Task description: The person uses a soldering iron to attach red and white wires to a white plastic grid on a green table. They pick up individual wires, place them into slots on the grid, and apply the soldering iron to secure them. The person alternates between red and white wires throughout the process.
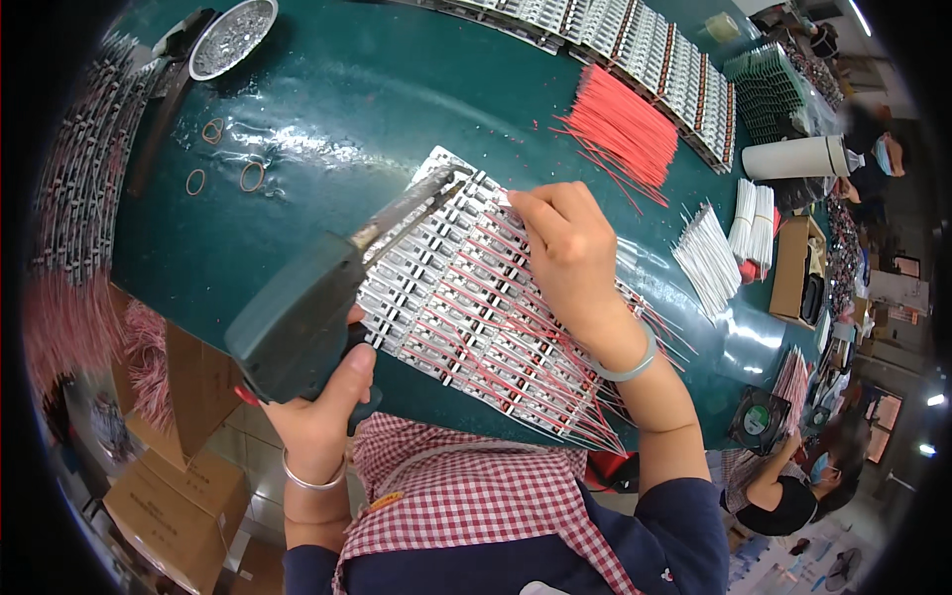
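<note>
Dark-green soldering gun (297, 315) sits gripped in the left hand (322, 412), its tip over the far end of the circuit-board panel (416, 280), which lies by the near edge of the desk (307, 198). Fingertips closed, the right hand (570, 248) seems to pinch a small pale piece (504, 199) close to that tip. One slip could burn those fingers; the forearm, brushing the red wires (575, 402), could tug joints loose.

Three rubber bands (262, 176), one silver bowl (197, 74), one pile of red wires (625, 134), one white cylinder (793, 159) and one gun-shaped tool (297, 307) show at the bench (327, 89).
</note>
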Demonstrator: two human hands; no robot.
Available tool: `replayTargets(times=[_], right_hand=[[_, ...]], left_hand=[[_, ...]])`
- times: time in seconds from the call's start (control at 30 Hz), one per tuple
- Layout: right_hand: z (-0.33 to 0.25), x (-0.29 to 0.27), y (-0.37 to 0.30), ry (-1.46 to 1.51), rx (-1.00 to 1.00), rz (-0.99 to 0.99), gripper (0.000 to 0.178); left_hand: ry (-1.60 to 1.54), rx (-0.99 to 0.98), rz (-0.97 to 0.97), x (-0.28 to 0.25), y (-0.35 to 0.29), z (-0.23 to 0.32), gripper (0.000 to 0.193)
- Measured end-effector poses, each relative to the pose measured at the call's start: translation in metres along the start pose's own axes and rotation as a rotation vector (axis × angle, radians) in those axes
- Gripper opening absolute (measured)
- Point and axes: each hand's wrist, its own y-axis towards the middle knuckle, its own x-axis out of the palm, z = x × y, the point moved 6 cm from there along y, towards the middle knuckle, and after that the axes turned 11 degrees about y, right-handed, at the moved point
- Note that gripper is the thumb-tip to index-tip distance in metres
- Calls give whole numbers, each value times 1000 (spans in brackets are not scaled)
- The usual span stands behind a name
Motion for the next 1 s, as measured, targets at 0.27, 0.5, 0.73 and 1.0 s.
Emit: replayTargets(times=[0.27,0.5,0.73,1.0], right_hand=[[2,11,-7,16,-25,-43,30],[3,10,-7,8,-30,-62,34],[0,12,-7,-8,-51,-61,35],[-1,10,-6,-17,-45,-74,36]], left_hand=[[419,241,-123,21,5,-4,29],[530,409,-150,39,12,5,16],[434,274,-158,42,13,3,18],[564,347,-166,45,11,4,15]])
